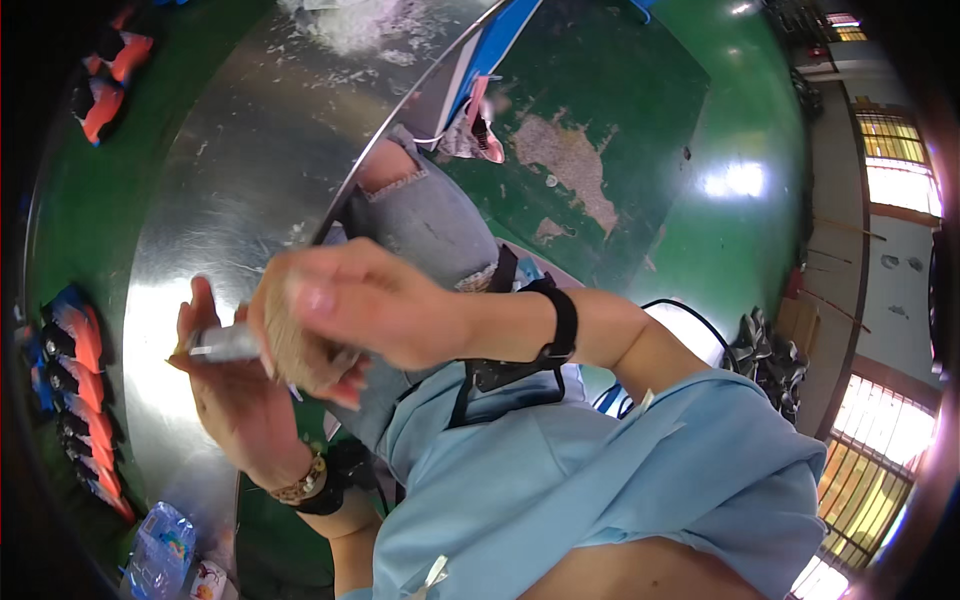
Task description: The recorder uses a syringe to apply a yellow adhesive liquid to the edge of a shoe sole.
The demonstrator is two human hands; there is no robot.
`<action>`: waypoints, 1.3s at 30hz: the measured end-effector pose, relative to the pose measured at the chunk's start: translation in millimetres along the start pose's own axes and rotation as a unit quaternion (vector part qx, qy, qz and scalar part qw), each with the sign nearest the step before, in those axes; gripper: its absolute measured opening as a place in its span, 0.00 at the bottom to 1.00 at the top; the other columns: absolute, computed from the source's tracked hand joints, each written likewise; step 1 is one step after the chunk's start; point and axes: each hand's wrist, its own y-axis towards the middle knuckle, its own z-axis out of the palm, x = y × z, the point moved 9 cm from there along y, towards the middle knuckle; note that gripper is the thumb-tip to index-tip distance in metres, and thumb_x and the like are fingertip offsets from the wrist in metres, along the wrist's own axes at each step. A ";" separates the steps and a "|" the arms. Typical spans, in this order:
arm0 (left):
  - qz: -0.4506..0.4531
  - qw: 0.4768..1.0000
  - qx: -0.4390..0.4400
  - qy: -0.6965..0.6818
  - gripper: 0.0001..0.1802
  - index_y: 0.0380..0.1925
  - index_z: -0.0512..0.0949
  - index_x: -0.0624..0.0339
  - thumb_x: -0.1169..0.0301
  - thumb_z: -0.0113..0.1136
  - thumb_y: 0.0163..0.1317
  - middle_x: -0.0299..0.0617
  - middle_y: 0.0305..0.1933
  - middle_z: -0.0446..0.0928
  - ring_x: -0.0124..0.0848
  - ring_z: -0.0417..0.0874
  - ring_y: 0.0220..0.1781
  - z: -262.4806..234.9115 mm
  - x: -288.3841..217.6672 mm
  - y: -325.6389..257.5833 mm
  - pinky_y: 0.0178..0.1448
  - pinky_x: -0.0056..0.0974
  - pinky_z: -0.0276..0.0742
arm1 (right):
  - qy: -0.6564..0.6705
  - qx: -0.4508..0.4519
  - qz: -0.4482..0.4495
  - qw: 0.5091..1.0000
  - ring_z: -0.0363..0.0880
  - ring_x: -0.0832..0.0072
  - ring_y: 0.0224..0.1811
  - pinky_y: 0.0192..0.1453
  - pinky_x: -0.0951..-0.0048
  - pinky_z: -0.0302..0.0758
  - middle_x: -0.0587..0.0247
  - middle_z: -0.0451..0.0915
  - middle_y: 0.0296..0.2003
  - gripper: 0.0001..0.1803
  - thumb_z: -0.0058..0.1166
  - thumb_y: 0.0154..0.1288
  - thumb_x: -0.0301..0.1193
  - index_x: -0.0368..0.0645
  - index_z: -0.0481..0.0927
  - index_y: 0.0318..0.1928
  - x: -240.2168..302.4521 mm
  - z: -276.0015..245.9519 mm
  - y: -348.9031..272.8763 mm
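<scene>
My right hand [375, 305], black band at the wrist, is curled round a tan rounded thing [298, 340], smeared by motion. A short silvery-grey cylinder [225, 344] sticks out from it on the left; whether the two are one piece, I cannot tell. Beyond it, my left hand [238, 410], with a bracelet and a black strap, has its fingers stretched out and apart. The cylinder's far end overlaps those fingers, and contact is unclear. Both hands are above the near part of the shiny metal table [235, 170].
Orange, black and blue shoe-like items [85, 385] line the far left side. White shreds [365, 25] lie on the table's top end. A clear blue plastic package [163, 545] is at the lower left. A pinkish-grey cloth-like thing [468, 135] hangs by the blue panel [505, 40].
</scene>
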 end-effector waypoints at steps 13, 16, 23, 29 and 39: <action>0.099 0.960 -0.151 0.213 0.16 0.48 0.67 0.64 0.65 0.36 0.70 0.39 0.49 0.69 0.27 0.68 0.54 -58.1 -36.6 -48.0 0.57 0.34 0.62 | -0.009 0.042 0.051 0.998 0.71 0.82 0.21 0.24 0.80 0.69 0.67 0.75 0.24 0.14 0.54 0.62 0.36 0.36 0.74 0.33 -26.5 32.1 -16.3; 0.175 0.921 -0.303 0.171 0.22 0.55 0.65 0.67 0.62 0.44 0.67 0.42 0.57 0.69 0.28 0.66 0.59 -141.1 -92.7 -58.1 0.65 0.35 0.56 | -0.208 0.180 -0.089 0.957 0.71 0.83 0.22 0.26 0.79 0.69 0.67 0.75 0.21 0.13 0.54 0.62 0.35 0.36 0.75 0.29 4.2 49.6 -25.1; 0.048 0.899 -0.337 0.275 0.21 0.53 0.65 0.68 0.63 0.46 0.67 0.47 0.57 0.66 0.36 0.66 0.57 -139.9 -71.9 -88.6 0.60 0.40 0.62 | -0.297 0.056 0.063 0.951 0.69 0.86 0.20 0.23 0.83 0.67 0.70 0.75 0.21 0.12 0.52 0.63 0.35 0.36 0.73 0.35 10.7 -23.1 -8.2; 0.078 0.884 -0.332 0.319 0.19 0.51 0.67 0.67 0.63 0.46 0.67 0.45 0.54 0.69 0.32 0.70 0.50 -145.4 -71.5 -101.9 0.56 0.36 0.65 | -0.457 0.077 0.063 0.884 0.73 0.83 0.18 0.23 0.80 0.68 0.71 0.75 0.18 0.14 0.55 0.60 0.41 0.41 0.75 0.31 27.2 -31.0 22.1; 0.047 0.839 -0.245 0.484 0.17 0.41 0.74 0.69 0.63 0.45 0.67 0.41 0.43 0.75 0.26 0.74 0.41 -92.1 -62.4 -48.2 0.52 0.34 0.66 | -0.634 0.206 -0.011 0.745 0.77 0.70 0.22 0.27 0.73 0.69 0.73 0.77 0.19 0.18 0.58 0.52 0.50 0.48 0.77 0.26 21.9 -4.6 65.0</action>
